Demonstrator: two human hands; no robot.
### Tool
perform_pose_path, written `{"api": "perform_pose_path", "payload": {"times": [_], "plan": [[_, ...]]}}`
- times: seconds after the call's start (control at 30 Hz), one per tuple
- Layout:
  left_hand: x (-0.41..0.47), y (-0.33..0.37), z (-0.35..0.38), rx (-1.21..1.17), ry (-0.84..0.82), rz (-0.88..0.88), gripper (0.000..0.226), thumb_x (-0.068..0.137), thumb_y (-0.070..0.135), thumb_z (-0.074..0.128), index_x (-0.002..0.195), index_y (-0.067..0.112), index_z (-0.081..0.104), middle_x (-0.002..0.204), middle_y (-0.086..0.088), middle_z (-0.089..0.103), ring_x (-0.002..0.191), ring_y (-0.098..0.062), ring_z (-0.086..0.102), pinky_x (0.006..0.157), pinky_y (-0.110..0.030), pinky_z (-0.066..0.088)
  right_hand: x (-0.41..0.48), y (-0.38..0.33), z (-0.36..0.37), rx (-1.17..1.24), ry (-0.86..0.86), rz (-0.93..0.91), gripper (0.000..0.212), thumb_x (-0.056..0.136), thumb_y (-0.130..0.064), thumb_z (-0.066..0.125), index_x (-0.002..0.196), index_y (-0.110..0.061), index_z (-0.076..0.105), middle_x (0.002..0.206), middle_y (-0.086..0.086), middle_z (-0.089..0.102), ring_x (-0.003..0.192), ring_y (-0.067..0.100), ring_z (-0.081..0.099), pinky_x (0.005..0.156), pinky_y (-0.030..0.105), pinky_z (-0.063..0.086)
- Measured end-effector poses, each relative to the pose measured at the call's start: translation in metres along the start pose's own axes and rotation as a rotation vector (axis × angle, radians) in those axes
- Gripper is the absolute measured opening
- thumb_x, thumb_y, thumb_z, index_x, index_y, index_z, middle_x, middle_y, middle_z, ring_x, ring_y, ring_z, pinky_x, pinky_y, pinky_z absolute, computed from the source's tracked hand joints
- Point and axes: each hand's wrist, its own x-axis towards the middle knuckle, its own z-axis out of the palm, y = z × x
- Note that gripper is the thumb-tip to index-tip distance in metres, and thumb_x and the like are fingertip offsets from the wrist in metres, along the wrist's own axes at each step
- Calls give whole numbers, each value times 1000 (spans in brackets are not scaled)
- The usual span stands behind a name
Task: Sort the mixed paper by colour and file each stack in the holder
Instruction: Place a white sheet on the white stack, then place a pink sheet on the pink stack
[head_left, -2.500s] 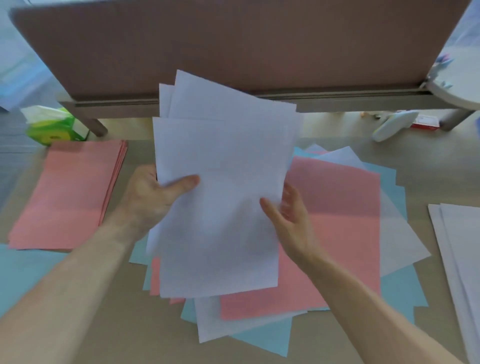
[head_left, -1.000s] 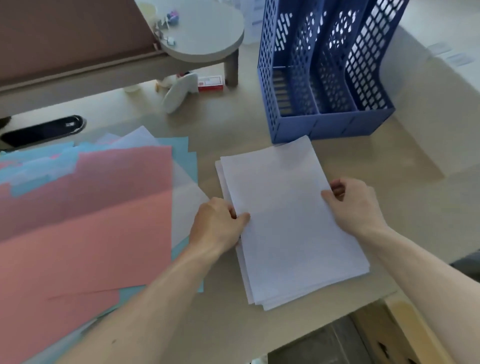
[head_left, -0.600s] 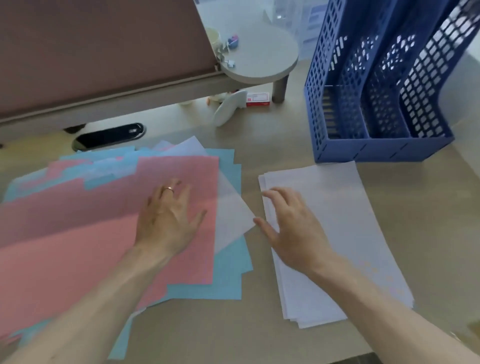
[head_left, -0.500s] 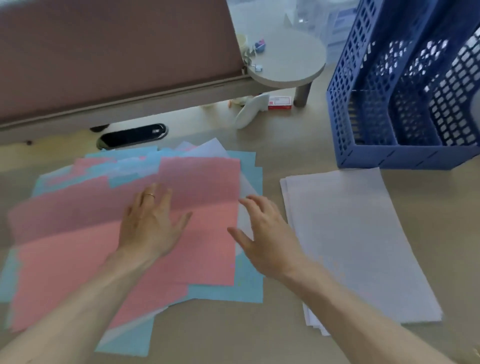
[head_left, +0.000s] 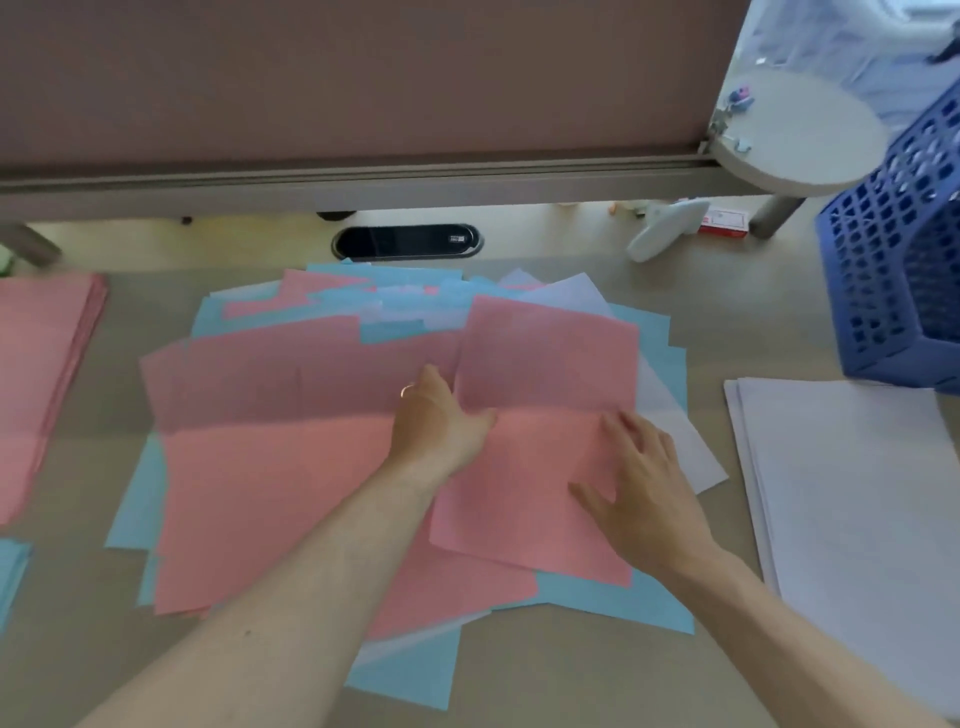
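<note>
Left hand (head_left: 436, 421) pinches top pink sheet (head_left: 545, 353) at left edge; right hand (head_left: 644, 488), released, lies flat on it.

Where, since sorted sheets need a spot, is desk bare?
Bare: the strip between pink stack and mixed pile; the gap between that pile and white stack, widening toward the blue holder. Crowded: the middle, where left hand and right hand handle the top pink sheet.
</note>
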Motion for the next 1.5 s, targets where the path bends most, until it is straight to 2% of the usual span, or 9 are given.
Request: {"api": "perform_pose_path", "payload": {"times": [0.13,0.3,0.47,0.57,0.77,0.97,1.1,1.3,1.5], "plan": [[7,-1,-12,-170,-42,-19,17,84,29,75,90,13,70,83,-2,72,82,-25,68,69,-30,51,1,-5,2,0,20,29,81,88,-39,71,153,-14,29,157,5,28,144,26,23,117,40,29],[-13,-50,-53,-94,155,49,23,88,23,67,69,13,61,57,6,57,54,-9,50,50,-12,37,4,-36,13,122,109,-7,87,86,-41,74,156,-18,28,157,4,28,146,22,24,116,35,29],[-32,-119,-80,88,222,-1,12,81,27,71,76,21,63,83,2,64,86,-24,60,75,-37,50,18,-93,39,121,-2,-206,90,87,-44,71,158,-20,21,160,3,22,149,20,19,118,34,25],[-35,-128,-81,140,241,-82,35,77,28,80,101,13,60,111,-10,56,109,-33,52,94,-40,44,19,-107,51,28,-74,-260,90,88,-44,70,157,-17,20,163,3,15,150,21,12,120,34,22],[-28,-111,-84,-81,186,-349,69,82,36,82,131,4,46,129,-15,61,123,-34,57,93,-35,44,16,-108,56,-19,-108,-259,88,90,-44,67,157,-15,19,164,4,10,149,23,8,121,35,19],[-28,-107,-76,-134,114,-268,19,84,25,72,97,12,75,98,-8,77,98,-29,71,73,-29,50,15,-105,54,-19,-100,-269,90,89,-47,68,157,-16,18,164,3,11,149,22,9,120,34,19],[-36,-105,-72,-75,170,-158,23,93,28,63,98,9,75,99,-14,76,100,-34,70,73,-33,45,17,-108,50,4,-128,-251,94,88,-45,70,158,-14,16,164,6,9,150,24,8,121,35,18],[-25,-137,-137,-146,299,-242,39,85,34,60,107,5,75,103,-19,74,100,-36,70,85,-44,56,17,-159,31,258,-111,-258,88,90,-39,71,158,-16,19,163,3,18,150,19,18,119,29,19],[-4,-182,-166,-84,256,-267,24,87,17,70,109,6,69,96,-11,67,95,-33,67,78,-32,46,36,-215,55,597,-229,114,93,83,-44,78,155,-12,29,155,6,42,141,21,42,116,40,36]]}}
